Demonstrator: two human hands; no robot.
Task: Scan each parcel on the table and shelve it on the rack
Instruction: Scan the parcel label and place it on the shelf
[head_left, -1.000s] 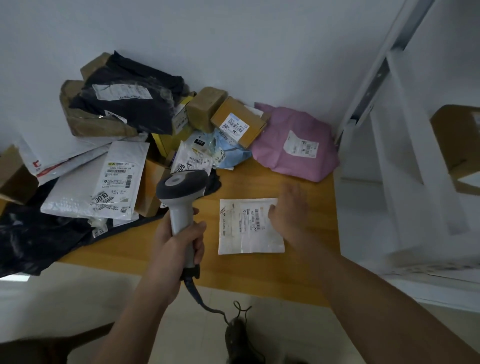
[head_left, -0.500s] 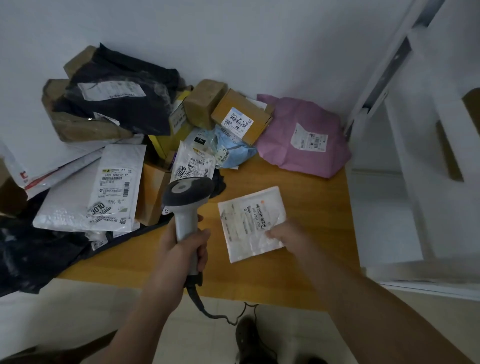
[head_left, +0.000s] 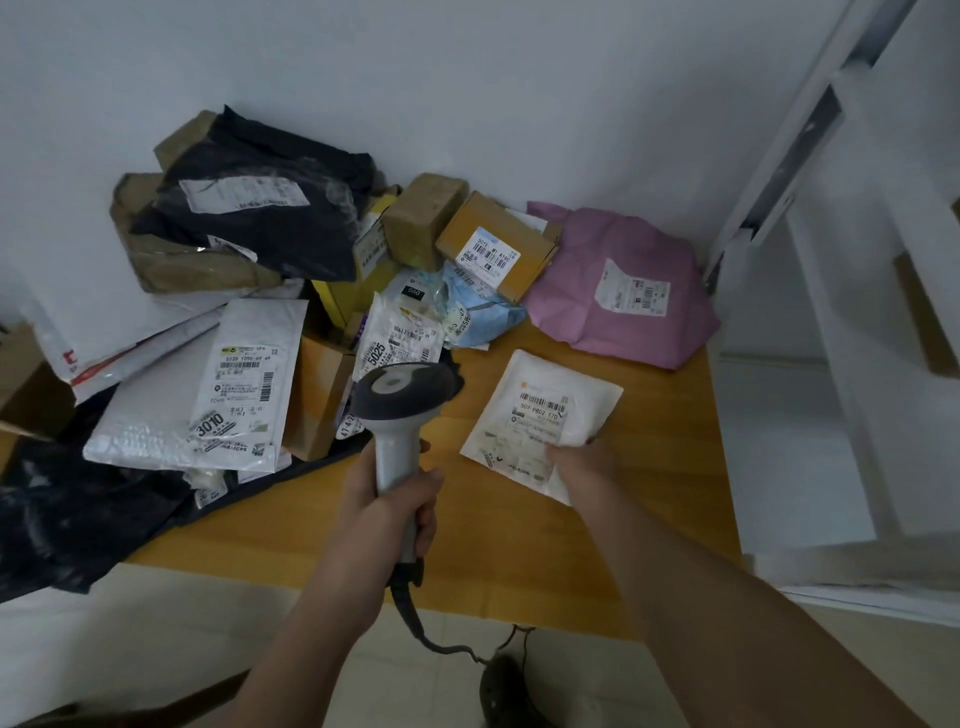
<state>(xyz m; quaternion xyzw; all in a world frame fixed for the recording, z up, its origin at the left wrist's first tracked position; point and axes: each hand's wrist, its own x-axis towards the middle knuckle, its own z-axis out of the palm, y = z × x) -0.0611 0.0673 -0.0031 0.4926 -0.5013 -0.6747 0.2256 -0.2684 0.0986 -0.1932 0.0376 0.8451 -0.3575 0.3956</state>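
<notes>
— Scanner (head_left: 400, 415)?
— Left hand (head_left: 392, 499) has a closed grip round its handle.
— Parcel?
— White packet (head_left: 540, 415), label up, pinched at its near corner by the right hand (head_left: 584, 462), over the surface (head_left: 519, 561).

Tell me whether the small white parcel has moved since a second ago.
Yes. The small white parcel, which lay flat on the table, is now lifted and tilted in the right hand, nearer the pink parcel.

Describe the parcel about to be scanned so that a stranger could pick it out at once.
Start at the wooden table. Near its front, right of the barcode scanner, the right hand grips a flat white envelope. Unlike the heaped parcels, it is alone and lifted.
</notes>
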